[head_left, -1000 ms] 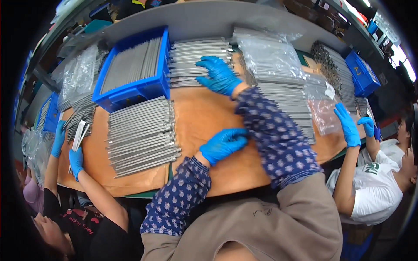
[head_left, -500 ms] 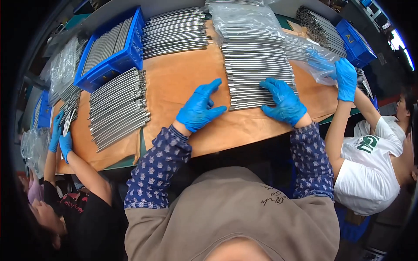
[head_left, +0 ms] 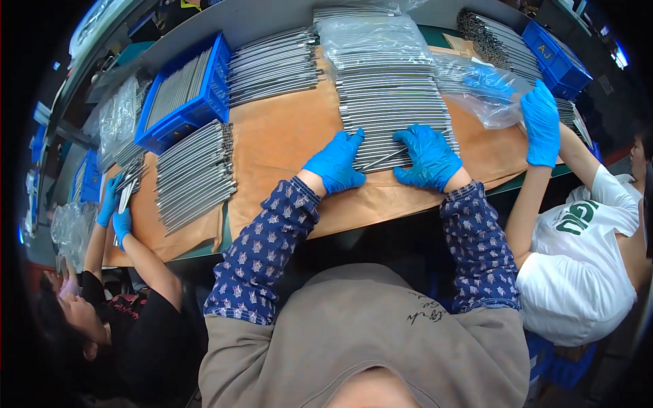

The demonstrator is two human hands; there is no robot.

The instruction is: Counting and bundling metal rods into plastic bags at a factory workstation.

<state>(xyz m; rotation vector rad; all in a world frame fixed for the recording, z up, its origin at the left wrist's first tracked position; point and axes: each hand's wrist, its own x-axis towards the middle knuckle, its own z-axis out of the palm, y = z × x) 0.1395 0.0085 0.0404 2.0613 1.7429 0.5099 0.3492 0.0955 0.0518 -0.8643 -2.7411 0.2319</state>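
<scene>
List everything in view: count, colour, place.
Metal rods: many, silver, rows at left, centre, upper right
Bins: at least three, blue, upper left, far left, upper right
Plastic bags: several, clear, top centre, left and right
Sheet: at least one, brown, under rod rows
Co-workers: at least three, black, white and pink tops, both sides
Sweatshirt: one, grey-brown, bottom centre
Sleeves: two, navy with pale pattern, on own forearms
Left hand: one, gloved blue, left end of nearest rods
Right hand: one, gloved blue, over nearest rods' right part
</scene>
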